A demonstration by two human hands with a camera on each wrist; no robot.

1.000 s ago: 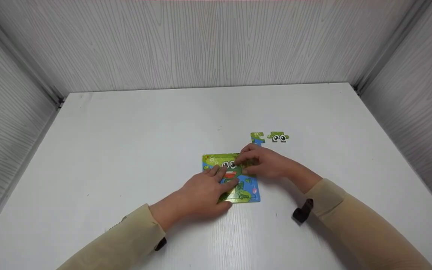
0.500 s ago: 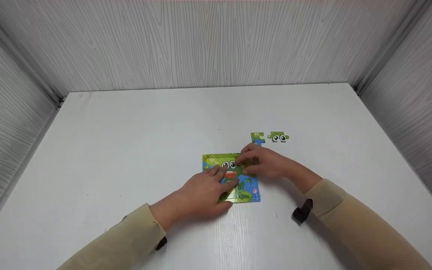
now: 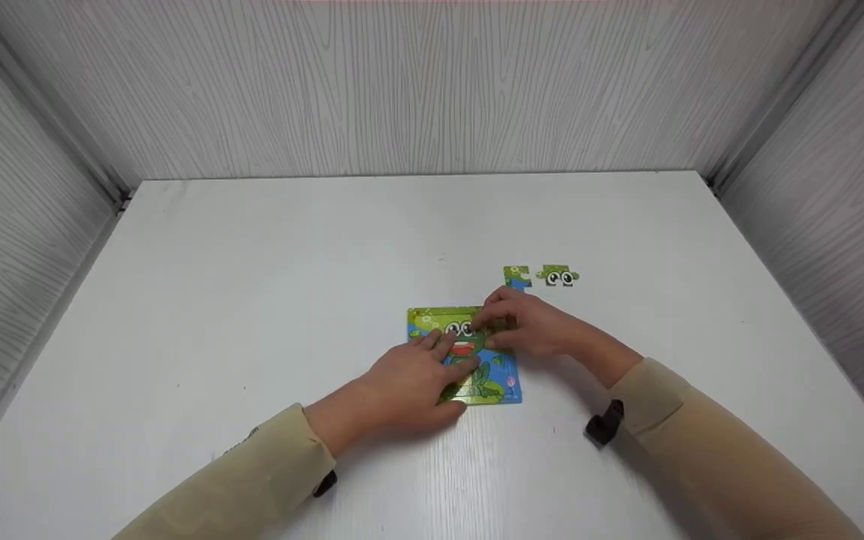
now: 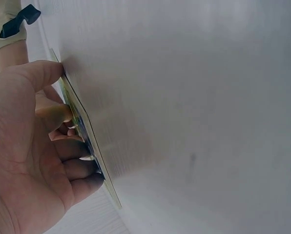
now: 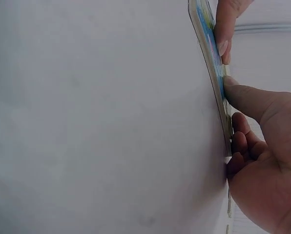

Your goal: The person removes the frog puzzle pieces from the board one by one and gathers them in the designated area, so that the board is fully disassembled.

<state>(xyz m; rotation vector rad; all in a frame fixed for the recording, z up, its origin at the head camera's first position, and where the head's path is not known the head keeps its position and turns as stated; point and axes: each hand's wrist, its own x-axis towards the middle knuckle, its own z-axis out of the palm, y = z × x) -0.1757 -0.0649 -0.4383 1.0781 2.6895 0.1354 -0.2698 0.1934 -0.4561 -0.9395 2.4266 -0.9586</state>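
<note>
We rest our left hand (image 3: 409, 386), fingers extended, on the flat, squarish green-and-blue frog jigsaw (image 3: 505, 381); our right hand (image 3: 533, 324) bends over its far-right corner, pinching or not we cannot tell, nearer the loose eye-printed green piece (image 3: 558, 271) beyond.

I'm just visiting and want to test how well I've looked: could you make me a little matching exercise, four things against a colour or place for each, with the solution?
Things
1. Puzzle board
2. Table
3. Right sleeve
4. Loose piece with eyes

Colours and places
A. Beige
B. Lies on the right of a second loose piece
C. Green and blue, with a red mouth in its picture
D. White

Right pairs: 1-C, 2-D, 3-A, 4-B.
</note>
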